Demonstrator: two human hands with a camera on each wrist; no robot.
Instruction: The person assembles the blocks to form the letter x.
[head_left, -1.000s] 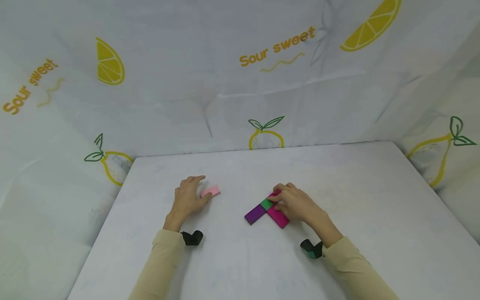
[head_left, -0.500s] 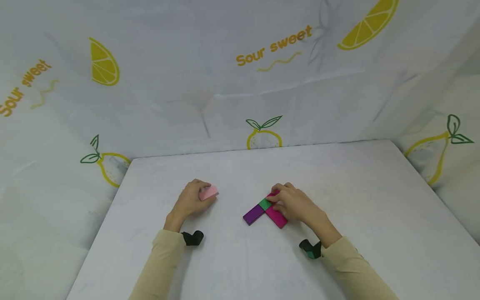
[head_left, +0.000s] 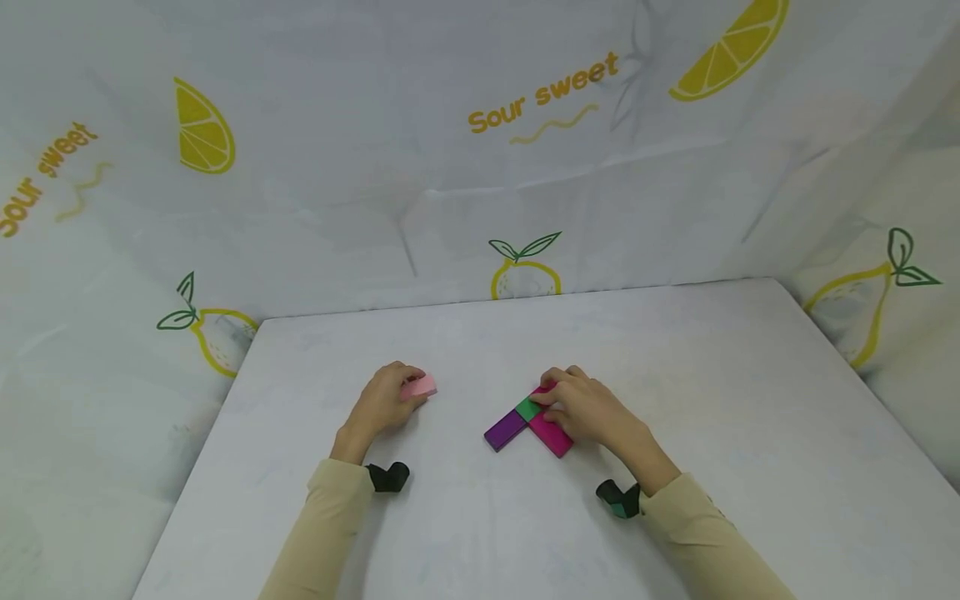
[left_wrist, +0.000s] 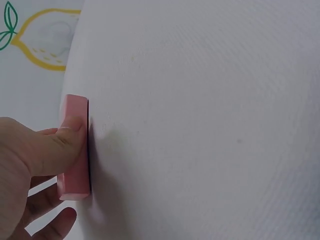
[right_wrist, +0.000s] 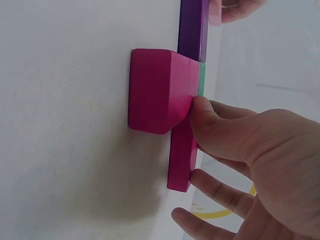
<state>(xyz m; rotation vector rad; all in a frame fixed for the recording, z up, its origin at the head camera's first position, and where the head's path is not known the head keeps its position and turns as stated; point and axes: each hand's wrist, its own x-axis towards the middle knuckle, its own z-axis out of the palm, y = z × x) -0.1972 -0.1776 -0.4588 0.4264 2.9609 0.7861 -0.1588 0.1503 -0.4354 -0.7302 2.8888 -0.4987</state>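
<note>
My left hand (head_left: 381, 407) pinches a pink block (head_left: 420, 387) on the left half of the table. In the left wrist view the thumb lies across that pink block (left_wrist: 75, 150). My right hand (head_left: 588, 408) holds a magenta block (head_left: 544, 388) between thumb and fingers, partly covering it. Against it sits a small green block (head_left: 527, 408), with a purple block (head_left: 506, 430) continuing the row at lower left. Another magenta block (head_left: 552, 435) branches off toward the person; its end faces the right wrist camera (right_wrist: 150, 90). The blocks touch one another.
The white table (head_left: 480, 533) carries the blocks. A white cloth printed with lemons (head_left: 330, 183) hangs behind it. Black wrist cameras sit below the left hand (head_left: 388, 477) and the right hand (head_left: 618, 498).
My left fingers have closed round the pink block, which tilted up and now sits lower in the grip. My right hand and its blocks have stayed in place; the head view shifted slightly.
</note>
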